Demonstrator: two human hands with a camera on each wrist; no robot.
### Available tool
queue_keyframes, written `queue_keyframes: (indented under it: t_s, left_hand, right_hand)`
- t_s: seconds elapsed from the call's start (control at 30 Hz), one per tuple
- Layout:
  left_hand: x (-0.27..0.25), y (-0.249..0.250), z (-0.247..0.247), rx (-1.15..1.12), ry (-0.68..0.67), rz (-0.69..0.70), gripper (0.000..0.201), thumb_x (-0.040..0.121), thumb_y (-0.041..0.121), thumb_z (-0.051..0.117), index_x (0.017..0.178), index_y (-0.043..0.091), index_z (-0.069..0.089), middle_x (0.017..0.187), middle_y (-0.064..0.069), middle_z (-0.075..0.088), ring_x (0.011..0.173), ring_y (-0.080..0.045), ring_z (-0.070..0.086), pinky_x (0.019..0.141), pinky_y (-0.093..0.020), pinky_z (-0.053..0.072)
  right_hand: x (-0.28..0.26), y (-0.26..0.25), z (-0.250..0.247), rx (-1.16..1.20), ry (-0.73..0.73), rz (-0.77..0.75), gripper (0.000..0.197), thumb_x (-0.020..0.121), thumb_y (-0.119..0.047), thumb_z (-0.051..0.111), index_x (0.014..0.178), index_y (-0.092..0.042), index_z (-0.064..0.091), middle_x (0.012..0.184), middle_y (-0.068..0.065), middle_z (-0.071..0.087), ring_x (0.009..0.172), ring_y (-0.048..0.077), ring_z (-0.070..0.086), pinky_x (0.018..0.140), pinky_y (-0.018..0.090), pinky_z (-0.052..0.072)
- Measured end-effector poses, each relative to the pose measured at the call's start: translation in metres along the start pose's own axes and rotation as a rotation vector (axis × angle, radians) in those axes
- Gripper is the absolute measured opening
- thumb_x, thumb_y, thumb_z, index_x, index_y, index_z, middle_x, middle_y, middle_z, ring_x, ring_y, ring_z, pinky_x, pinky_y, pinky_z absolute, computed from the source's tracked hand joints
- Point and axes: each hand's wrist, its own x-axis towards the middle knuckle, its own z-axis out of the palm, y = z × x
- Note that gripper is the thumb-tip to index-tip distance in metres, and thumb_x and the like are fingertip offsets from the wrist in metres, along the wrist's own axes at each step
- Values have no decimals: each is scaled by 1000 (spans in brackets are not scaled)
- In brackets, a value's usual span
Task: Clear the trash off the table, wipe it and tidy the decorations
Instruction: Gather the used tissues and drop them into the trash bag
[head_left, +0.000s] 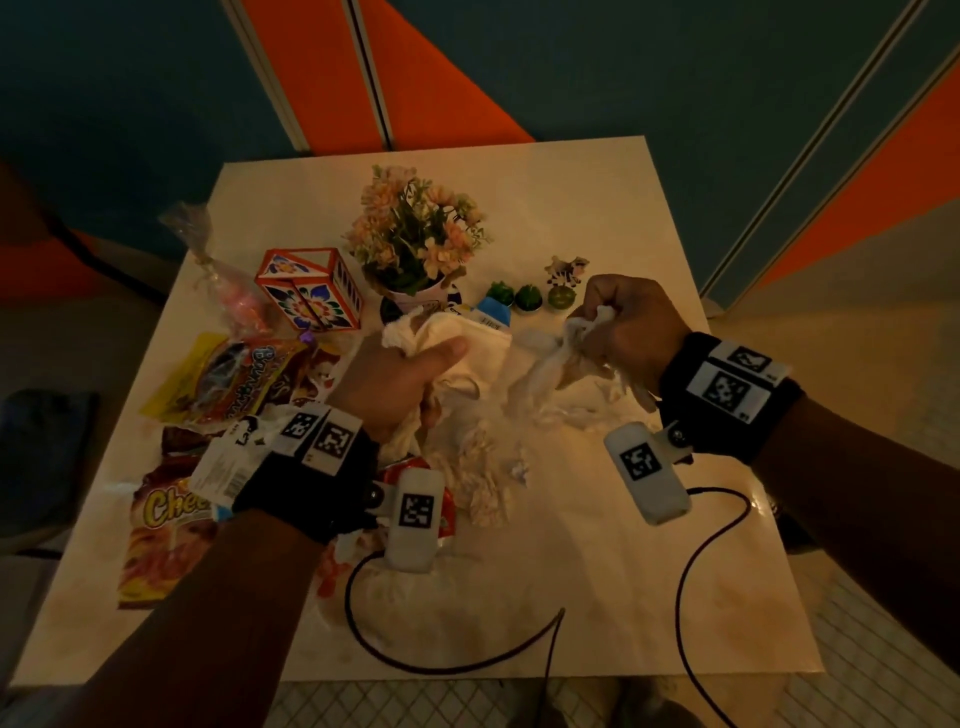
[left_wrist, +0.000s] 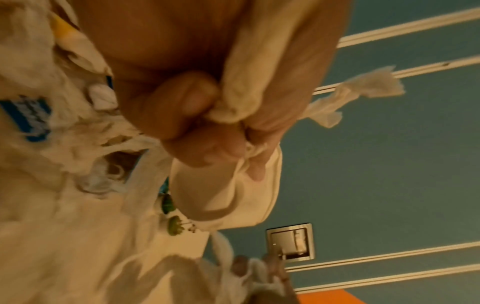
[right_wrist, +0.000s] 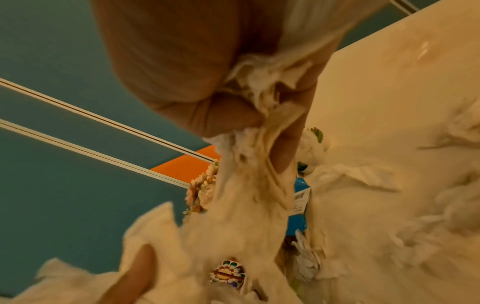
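Over the middle of the worktop (head_left: 597, 208), the left hand (head_left: 400, 379) clutches a cream cloth (head_left: 467, 353) and the right hand (head_left: 628, 332) pinches crumpled tissue (head_left: 550, 364), both probably light, soft and tear-prone, best gathered in whole bunches.

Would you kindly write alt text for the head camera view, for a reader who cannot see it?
Over a pale square table, the left hand grips a white cloth and the right hand clutches crumpled tissue. Snack wrappers litter the left side; a flower pot and patterned box stand behind.
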Motion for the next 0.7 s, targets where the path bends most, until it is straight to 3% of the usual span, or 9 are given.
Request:
queue_keyframes:
  t_s: [0.1, 0.17, 0.27, 0.37, 0.43, 0.5, 0.57, 0.7]
  left_hand:
    - [-7, 17, -2, -68, -53, 30, 36, 86, 43, 63, 80, 8, 58, 44, -7, 50, 29, -16, 43, 34, -17, 33]
    - [-11, 27, 0, -86, -54, 34, 41, 91, 35, 58, 63, 7, 46, 32, 1, 42, 22, -10, 36, 30, -13, 28]
    - [-18, 39, 6, -63, -51, 75, 45, 91, 34, 59, 57, 9, 41, 30, 2, 39, 22, -10, 33, 30, -15, 26]
    - [-19, 51, 16, -94, -54, 123, 46, 87, 34, 65, 54, 9, 45, 33, -1, 40, 23, -15, 32, 34, -17, 26]
    - [-20, 65, 26, -113, -58, 157, 41, 85, 28, 67, 54, 8, 49, 34, -1, 41, 24, -15, 32, 33, -16, 26]
    - [-23, 81, 40, -115, -107, 213, 36, 84, 23, 68, 53, 10, 55, 35, -1, 44, 23, -14, 33, 32, -15, 25]
    - [-22, 97, 55, -100, -174, 257, 34, 82, 21, 70, 53, 12, 57, 37, -1, 47, 23, -13, 35, 31, -15, 26]
    - [-22, 131, 103, -68, -376, 297, 29, 73, 25, 67, 66, 0, 55, 38, -4, 46, 24, -13, 37, 32, -12, 26]
  right_hand:
    - [-2, -2, -5, -62, 75, -50, 30, 68, 15, 54, 62, -14, 49, 63, 2, 47, 58, 14, 45, 55, 27, 38]
    - [-5, -5, -7, -64, 52, -60, 36, 76, 16, 46, 68, -18, 55, 69, 4, 54, 61, 22, 51, 57, 33, 46]
    - [-11, -11, -11, -56, 6, -20, 40, 72, 21, 39, 58, -12, 57, 58, 10, 53, 53, 22, 50, 55, 32, 45]
    - [-16, -4, -26, -82, 74, 6, 38, 68, 20, 37, 51, -10, 54, 44, -4, 52, 52, 19, 45, 52, 25, 37]
    - [-22, 4, -42, -75, 127, 21, 38, 68, 20, 36, 50, -9, 53, 43, -4, 51, 54, 20, 43, 53, 26, 34]
    - [-30, 11, -61, -67, 163, 31, 38, 69, 19, 36, 50, -9, 52, 51, 8, 49, 53, 20, 41, 53, 27, 33]
    - [-40, 17, -82, -78, 186, 24, 36, 70, 16, 37, 50, -10, 53, 54, 11, 48, 50, 16, 43, 52, 27, 35]
    - [-62, 38, -136, -110, 259, 32, 35, 70, 14, 37, 51, -10, 54, 55, 10, 51, 43, 6, 44, 48, 23, 38]
